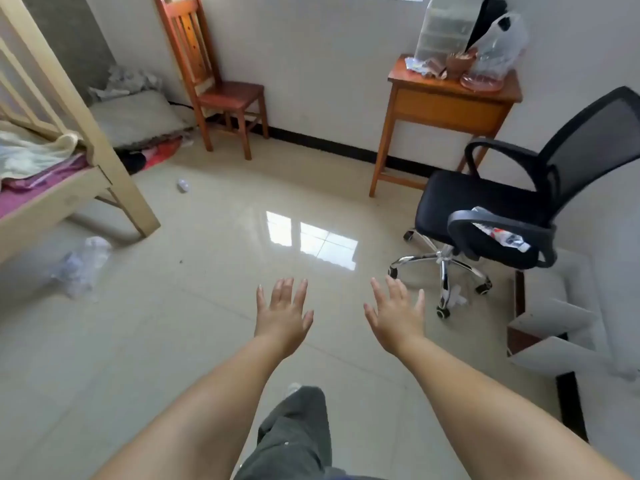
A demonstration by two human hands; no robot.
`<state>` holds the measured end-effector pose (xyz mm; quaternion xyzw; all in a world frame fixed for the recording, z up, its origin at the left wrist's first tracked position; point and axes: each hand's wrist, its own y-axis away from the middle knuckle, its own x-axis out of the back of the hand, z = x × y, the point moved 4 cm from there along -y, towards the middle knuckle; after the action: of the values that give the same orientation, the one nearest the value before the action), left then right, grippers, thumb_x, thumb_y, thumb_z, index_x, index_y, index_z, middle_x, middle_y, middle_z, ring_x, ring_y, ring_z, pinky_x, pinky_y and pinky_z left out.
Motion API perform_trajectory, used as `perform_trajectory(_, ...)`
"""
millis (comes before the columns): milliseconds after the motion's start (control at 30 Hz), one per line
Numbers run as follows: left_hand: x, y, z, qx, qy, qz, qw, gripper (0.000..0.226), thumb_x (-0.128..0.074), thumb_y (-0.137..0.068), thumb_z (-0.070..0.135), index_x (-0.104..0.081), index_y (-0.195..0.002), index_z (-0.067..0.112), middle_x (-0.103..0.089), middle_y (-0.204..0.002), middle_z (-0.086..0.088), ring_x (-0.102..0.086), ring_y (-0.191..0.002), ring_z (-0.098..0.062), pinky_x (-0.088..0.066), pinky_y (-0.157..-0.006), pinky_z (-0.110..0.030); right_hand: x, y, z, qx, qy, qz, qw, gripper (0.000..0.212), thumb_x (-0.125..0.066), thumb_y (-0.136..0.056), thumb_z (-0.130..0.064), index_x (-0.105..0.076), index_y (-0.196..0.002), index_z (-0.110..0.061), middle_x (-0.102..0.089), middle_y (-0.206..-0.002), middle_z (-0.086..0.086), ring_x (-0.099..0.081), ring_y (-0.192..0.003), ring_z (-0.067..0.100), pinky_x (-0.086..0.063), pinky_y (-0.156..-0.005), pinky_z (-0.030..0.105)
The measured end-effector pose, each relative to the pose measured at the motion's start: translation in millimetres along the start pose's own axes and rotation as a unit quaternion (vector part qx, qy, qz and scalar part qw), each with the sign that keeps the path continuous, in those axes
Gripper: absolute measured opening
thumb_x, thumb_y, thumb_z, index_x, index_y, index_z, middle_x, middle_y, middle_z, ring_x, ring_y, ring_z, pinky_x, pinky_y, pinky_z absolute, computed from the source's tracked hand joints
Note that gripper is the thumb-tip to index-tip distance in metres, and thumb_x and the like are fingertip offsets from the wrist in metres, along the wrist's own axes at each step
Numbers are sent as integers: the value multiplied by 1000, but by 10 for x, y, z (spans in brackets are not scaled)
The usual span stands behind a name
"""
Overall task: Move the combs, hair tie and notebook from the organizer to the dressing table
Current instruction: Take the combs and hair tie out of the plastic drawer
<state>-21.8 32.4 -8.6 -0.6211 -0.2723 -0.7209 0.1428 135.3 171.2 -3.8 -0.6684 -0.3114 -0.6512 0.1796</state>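
Observation:
My left hand (283, 315) and my right hand (396, 315) are stretched out over the tiled floor, palms down, fingers spread, holding nothing. Far ahead at the upper right stands a small wooden dressing table (446, 109) against the wall. On its top sits a clear plastic drawer organizer (441, 32), with a brown cup (457, 65), a clear plastic bag (498, 46) and a pink dish (483, 81) beside it. Combs, hair tie and notebook cannot be made out from here.
A black office chair (512, 209) on castors stands right of centre, in front of the table. A wooden chair (214, 77) is against the far wall. A bed frame (69, 161) fills the left side. Crumpled plastic (83, 265) lies on the floor. White shelves (561, 341) are at right.

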Motion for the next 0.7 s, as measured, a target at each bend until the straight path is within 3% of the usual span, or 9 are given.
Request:
perform_trajectory(167,628,-1561,-218,-4,23,23,999,61,-19,-94,45,6,-146,25,-3,-158,-6,0,-146,-22,4,-115,-54,438,-1340,42,-53,-40,28,997,57,-22,-94,-48,-12,-147,-30,-17,-157,3,-10,-145,19,-4,-114,57)
perform_trajectory(367,997,-3211,123,-79,-3,20,997,61,-18,-94,45,7,-146,24,-1,-159,-6,2,-146,-21,5,-115,-53,654,-2756,514,-131,-45,35,990,57,-22,-94,-47,-11,-147,-30,-17,-157,2,-13,-145,20,-5,-113,58)
perform_trajectory(500,1146,-4392,449,-122,-18,26,992,61,-16,-94,45,9,-146,24,1,-159,-6,7,-146,-20,6,-115,-53,790,-3871,867,-140,-50,41,988,57,-21,-94,-48,-10,-147,-30,-17,-157,3,-12,-145,21,-6,-114,57)
perform_trajectory(700,1562,-6060,897,-107,-8,38,994,61,-16,-94,46,9,-146,25,0,-159,-5,6,-146,-19,5,-116,-53,1302,-5534,1469,-125,-42,55,990,56,-19,-94,-48,-8,-147,-31,-16,-158,3,-10,-146,21,-4,-115,55)
